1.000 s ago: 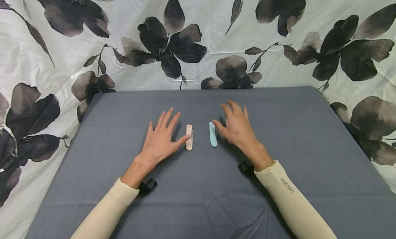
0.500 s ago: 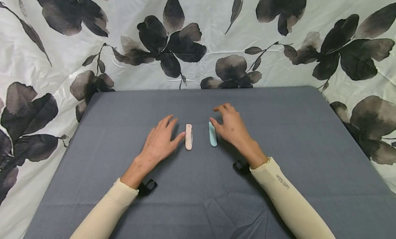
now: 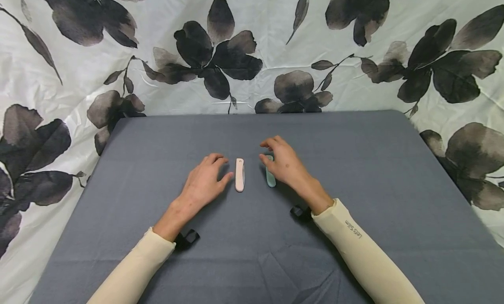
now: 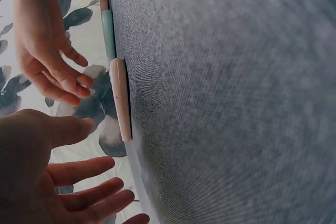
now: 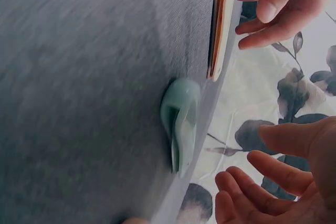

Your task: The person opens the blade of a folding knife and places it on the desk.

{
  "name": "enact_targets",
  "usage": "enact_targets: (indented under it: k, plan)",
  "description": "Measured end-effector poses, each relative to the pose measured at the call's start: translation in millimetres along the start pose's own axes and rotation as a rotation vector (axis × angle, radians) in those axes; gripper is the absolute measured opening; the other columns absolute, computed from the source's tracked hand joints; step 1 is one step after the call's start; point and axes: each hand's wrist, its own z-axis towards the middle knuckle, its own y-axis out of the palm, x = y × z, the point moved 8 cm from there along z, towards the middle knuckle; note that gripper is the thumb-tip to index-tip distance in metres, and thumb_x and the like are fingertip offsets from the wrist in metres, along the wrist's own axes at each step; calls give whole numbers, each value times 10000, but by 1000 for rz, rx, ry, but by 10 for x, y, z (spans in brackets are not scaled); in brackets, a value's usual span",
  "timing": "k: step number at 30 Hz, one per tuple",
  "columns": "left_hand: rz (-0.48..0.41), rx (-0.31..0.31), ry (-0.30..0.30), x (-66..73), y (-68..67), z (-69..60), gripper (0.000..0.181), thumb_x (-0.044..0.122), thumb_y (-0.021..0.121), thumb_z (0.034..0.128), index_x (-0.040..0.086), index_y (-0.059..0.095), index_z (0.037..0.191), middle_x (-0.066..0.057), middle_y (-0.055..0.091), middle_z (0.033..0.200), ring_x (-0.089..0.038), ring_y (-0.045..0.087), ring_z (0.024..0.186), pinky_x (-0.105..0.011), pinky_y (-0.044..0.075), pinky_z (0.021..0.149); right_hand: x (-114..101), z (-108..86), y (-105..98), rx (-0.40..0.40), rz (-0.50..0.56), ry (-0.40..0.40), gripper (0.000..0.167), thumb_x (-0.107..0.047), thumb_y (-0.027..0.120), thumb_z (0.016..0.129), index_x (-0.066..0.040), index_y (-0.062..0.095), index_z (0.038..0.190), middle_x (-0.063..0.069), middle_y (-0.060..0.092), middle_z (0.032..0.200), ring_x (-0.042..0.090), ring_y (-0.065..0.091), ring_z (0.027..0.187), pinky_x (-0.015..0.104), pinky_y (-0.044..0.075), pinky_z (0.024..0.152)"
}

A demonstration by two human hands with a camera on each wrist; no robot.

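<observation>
A pale pink folding knife [image 3: 239, 175] lies folded on the grey cloth, a sliver of blade along its right side. To its right is a mint-green folding knife [image 3: 271, 179], partly covered by my right hand [image 3: 286, 165]. That hand hovers over it with thumb and fingers loosely bent and apart; the right wrist view shows the mint knife [image 5: 181, 124] untouched. Left of the pink knife, my left hand [image 3: 204, 181] hovers with relaxed fingers, its thumb close to the handle but apart from it. Both hands hold nothing.
Grey cloth [image 3: 252, 234] covers the table, with creases near the front. A floral sheet [image 3: 244, 89] hangs behind the far edge. In the left wrist view, a small brownish piece [image 4: 104, 2] shows beyond the mint knife; its kind is unclear. Black straps [image 3: 187, 239] sit under the wrists.
My right hand has moved left and come over the mint knife. My left hand has drawn back slightly, its fingers bending and its thumb moving off from above the pink knife.
</observation>
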Motion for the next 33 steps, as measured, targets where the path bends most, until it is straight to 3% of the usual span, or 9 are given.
enact_targets:
  k: [8, 15, 21, 33]
  plan:
    - [-12, 24, 23, 23, -9, 2, 431, 323, 730, 986, 88, 677, 1343, -91, 639, 1274, -272, 627, 1127, -470, 575, 878, -147, 64, 50, -37, 38, -34, 377, -138, 684, 1010, -25, 633, 1366, 181, 622, 1307, 325, 643, 1200, 465, 567, 972]
    - [-14, 0, 16, 23, 10, -4, 447, 327, 747, 972, 85, 681, 1343, -96, 639, 1173, -236, 594, 970, -426, 555, 766, -236, 107, 117, -65, 49, -67, 378, -104, 688, 1001, 2, 626, 1359, 198, 632, 1283, 345, 644, 1173, 464, 565, 943]
    - [-1, -37, -2, 16, 52, -1, 463, 355, 751, 968, 75, 678, 1330, -88, 635, 1103, -216, 587, 928, -395, 545, 746, -283, 153, 186, -94, 62, -67, 383, -100, 673, 1010, 2, 611, 1373, 195, 625, 1307, 338, 644, 1193, 455, 567, 957]
    - [4, -82, -49, -2, 108, 4, 542, 418, 778, 935, 100, 650, 1355, -58, 630, 1119, -207, 603, 944, -390, 552, 750, -351, 236, 297, -148, 76, -45, 402, -100, 668, 1013, 5, 601, 1395, 188, 633, 1287, 322, 657, 1178, 427, 578, 960]
